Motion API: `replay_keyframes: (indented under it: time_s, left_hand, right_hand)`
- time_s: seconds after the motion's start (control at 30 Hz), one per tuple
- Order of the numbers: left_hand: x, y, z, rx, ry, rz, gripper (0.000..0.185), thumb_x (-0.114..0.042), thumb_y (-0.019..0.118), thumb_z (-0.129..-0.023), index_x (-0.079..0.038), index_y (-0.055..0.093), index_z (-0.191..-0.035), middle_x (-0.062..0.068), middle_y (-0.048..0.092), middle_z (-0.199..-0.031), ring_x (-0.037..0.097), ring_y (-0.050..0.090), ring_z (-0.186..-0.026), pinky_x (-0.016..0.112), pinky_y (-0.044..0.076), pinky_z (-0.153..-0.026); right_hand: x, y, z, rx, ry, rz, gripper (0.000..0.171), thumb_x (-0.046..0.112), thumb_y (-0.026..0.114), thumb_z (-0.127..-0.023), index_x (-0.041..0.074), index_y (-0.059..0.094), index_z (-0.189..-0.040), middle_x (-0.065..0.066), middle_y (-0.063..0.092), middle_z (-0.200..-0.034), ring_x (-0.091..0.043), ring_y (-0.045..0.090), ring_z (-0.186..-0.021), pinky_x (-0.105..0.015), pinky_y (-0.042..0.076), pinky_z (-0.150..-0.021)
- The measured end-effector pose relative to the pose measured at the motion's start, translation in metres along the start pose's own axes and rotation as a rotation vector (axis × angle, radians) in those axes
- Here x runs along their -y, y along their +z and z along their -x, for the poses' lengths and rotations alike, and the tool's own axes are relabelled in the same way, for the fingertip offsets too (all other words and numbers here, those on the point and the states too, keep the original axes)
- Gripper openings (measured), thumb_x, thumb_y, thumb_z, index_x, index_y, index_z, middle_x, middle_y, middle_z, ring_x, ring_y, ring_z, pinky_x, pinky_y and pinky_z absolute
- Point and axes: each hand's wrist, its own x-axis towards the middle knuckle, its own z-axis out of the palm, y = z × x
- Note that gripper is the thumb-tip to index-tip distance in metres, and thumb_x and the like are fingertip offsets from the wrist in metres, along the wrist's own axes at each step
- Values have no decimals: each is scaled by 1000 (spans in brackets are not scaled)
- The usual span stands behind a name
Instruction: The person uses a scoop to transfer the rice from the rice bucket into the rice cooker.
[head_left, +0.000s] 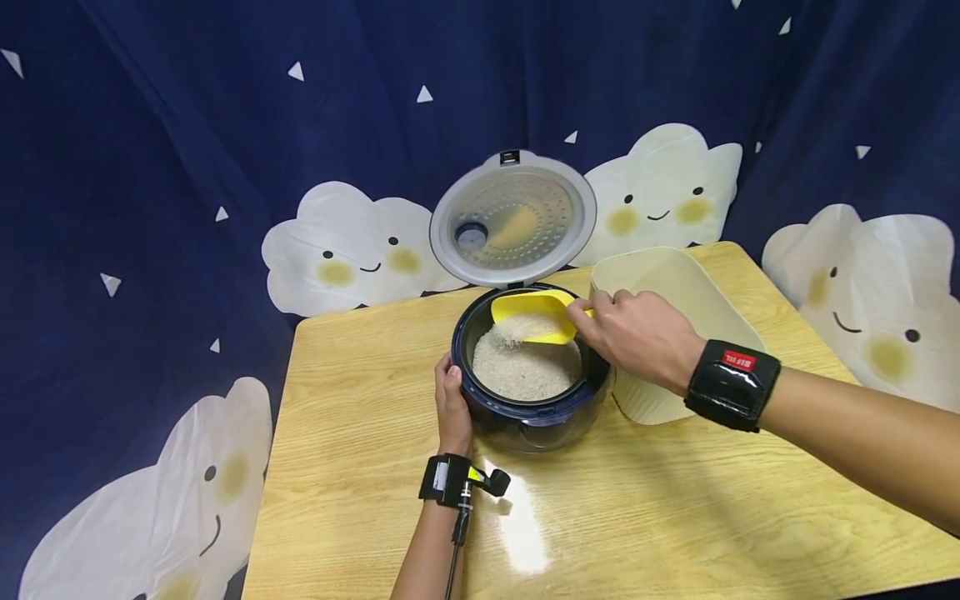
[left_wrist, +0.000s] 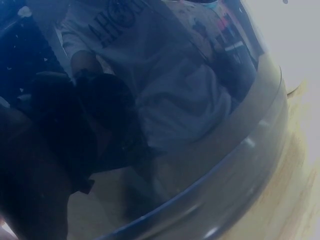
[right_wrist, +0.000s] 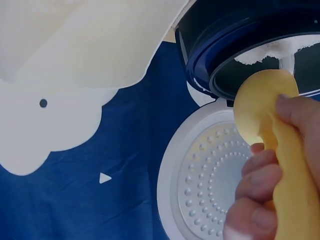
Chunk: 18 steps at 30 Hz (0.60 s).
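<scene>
A dark blue rice cooker stands on the table with its lid raised. White rice fills much of its inner pot. My right hand grips a yellow scoop by the handle, holding it tilted over the pot, and rice pours from its left lip. In the right wrist view the fingers curl round the handle of the scoop. My left hand rests against the left side of the cooker, thumb near the rim. The left wrist view shows mostly the cooker's glossy wall.
A cream-coloured bin stands right of the cooker, partly behind my right hand and wrist. The wooden table extends to the left and front. Behind it hangs a dark blue curtain with white clouds and triangles.
</scene>
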Motion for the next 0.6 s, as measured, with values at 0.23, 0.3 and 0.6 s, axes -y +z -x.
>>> replay_keyframes:
  time_s: [0.23,0.3,0.6]
  left_hand:
    - [1,0,1,1,11,19,60,-38,42,-95,-13,46,-150,12,52,-152,19,48,-134,24,32,-115]
    - [1,0,0,0,6,13,61,-39,42,-95,-14,46,-150,12,52,-152,20,48,-135,26,31,-116]
    - [2,-2,-1,5,2,18,61,-41,42,-94,-16,46,-150,11,51,-153,23,47,-137,32,30,-118]
  right_hand:
    - [-2,-6,-6,-56,-19,40,15,-4,55,-93,0,53,-108,-12,55,-75,-26,57,-55,-37,49,-43]
    - [-3,-7,-8,-83,-18,59,13,-4,54,-93,0,54,-106,-12,53,-73,-27,56,-54,-38,48,-43]
    - [-4,-14,-10,-103,-19,110,9,0,56,-97,0,54,-106,-12,53,-74,-26,57,-56,-35,47,-45]
